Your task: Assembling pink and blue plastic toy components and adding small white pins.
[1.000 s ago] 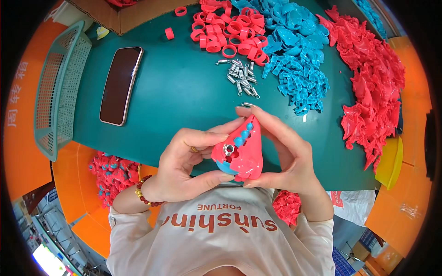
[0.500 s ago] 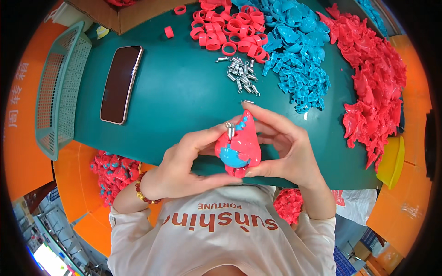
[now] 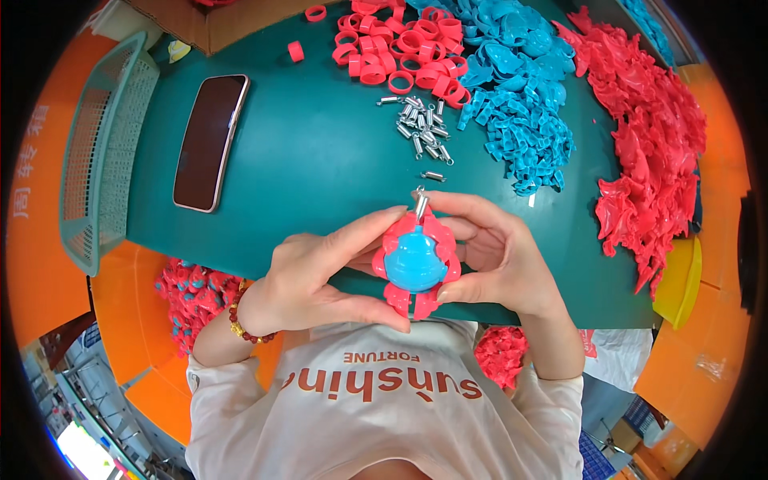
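A small red and blue plastic toy (image 3: 415, 262) is held upright between my two hands, over the table's near edge. Its round blue middle faces up, framed by bumpy red side parts. A metal coil spring (image 3: 421, 208) with a loop at its end stands in the toy's top. My left hand (image 3: 316, 280) grips the left side, fingers by the spring and thumb near the bottom. On the right side, my right hand (image 3: 504, 260) is closed round the toy, its thumb low on the red part. Just beyond lies a single loose spring (image 3: 433, 176).
Farther off on the green table (image 3: 296, 152) are piled springs (image 3: 422, 126), red rings (image 3: 400, 48), blue pieces (image 3: 524, 120) and red parts (image 3: 648, 152). A phone (image 3: 210, 144) and a green basket (image 3: 104, 160) are at left. A yellow bin (image 3: 678, 282) stands right.
The toy has been turned from its side so that its blue middle now faces up, spring at the top centre. My left fingers have shifted on it.
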Available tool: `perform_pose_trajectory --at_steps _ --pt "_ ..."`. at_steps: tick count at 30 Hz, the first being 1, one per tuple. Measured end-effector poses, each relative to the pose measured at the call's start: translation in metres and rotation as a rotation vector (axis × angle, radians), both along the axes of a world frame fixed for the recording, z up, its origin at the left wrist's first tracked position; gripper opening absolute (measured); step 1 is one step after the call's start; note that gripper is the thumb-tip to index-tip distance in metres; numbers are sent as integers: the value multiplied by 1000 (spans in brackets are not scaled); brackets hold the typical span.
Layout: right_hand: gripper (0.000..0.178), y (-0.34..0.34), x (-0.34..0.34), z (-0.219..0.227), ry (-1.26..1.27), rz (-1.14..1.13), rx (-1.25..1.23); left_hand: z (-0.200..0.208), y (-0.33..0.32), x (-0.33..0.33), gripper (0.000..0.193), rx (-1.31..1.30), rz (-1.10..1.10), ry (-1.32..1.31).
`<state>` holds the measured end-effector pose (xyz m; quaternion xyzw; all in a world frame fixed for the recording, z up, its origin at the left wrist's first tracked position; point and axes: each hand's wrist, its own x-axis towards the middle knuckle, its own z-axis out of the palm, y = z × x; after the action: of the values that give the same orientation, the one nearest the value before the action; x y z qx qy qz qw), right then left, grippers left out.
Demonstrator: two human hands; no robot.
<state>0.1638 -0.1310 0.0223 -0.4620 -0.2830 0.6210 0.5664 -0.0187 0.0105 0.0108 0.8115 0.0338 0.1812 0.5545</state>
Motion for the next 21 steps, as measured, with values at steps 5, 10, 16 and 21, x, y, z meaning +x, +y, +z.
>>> perform_pose_trajectory --at_steps 5,10,16,21 --pt "66 3 -1 -1 -24 -35 25 1 -3 2 96 110 9 19" --pt "60 -1 0 2 -134 -22 149 6 7 4 91 177 -93 -33" --pt "74 -5 -2 -3 -112 -48 152 -4 6 7 84 105 -104 -144" --pt "74 -5 -1 -2 -78 -47 85 -5 7 10 81 96 -111 -196"
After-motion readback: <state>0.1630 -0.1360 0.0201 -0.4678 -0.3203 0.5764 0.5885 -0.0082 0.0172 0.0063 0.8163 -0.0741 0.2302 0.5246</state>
